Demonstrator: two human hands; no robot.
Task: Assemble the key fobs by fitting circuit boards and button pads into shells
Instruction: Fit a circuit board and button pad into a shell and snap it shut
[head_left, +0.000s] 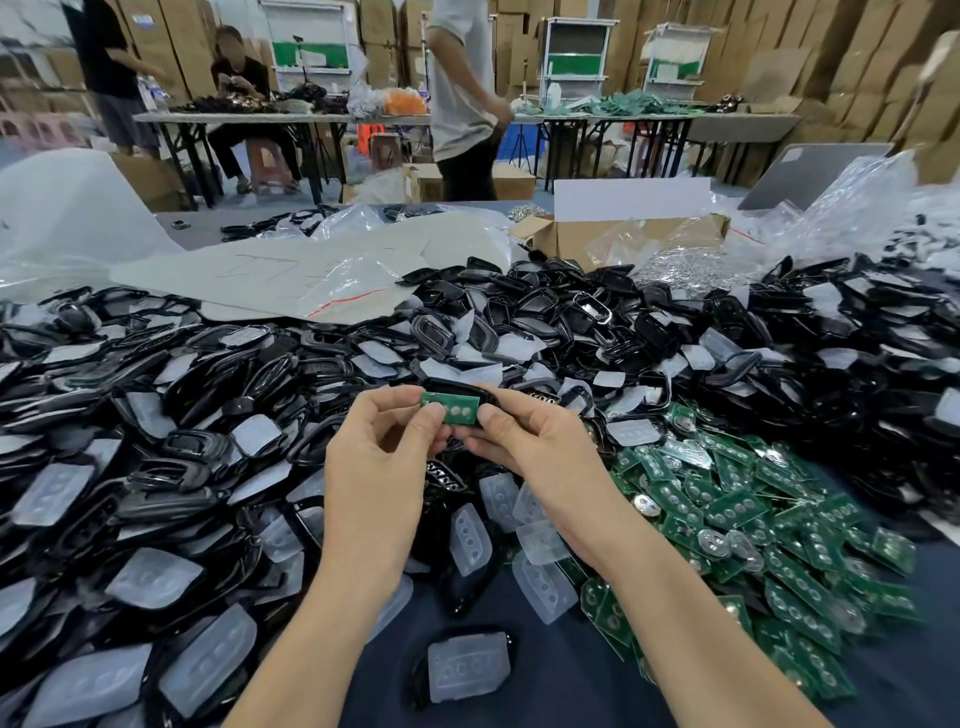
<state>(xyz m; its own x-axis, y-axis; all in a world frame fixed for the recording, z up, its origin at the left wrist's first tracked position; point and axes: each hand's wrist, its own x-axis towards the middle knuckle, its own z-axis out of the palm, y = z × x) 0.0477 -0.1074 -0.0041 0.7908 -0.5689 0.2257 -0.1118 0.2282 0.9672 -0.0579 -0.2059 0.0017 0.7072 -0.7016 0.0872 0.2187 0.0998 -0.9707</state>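
**One fob in hand at the board-fitting step, bulk of parts unassembled**

The left hand (384, 457) and right hand (524, 441) meet above the table, each with thumb and curled fingers pinching one small assembly. The left thumb bears on the left end of a green circuit board (451, 409) and the right thumb on its right end. Three round contacts on the board face the viewer. A black shell (453, 386) lies directly behind the board, touching it and supported by the fingers at the back. Whether the board is fully seated in the shell or only laid against it cannot be told, and no button pad is visible on this unit.

Judged from this layout, the fob in hand is at the board-fitting stage, with closure not yet shown. Below the wrists, a translucent button pad (467, 669) rests on another black shell on the dark table (561, 691), possibly a part-built unit. To the right lies a heap of loose circuit boards (753, 525). To the left, and beyond the hands, spread large piles of shells and pads (197, 426). No stack of finished fobs can be identified, so most of the work appears to remain. Farther back stand a cardboard box (623, 236) and clear plastic bags (343, 286).
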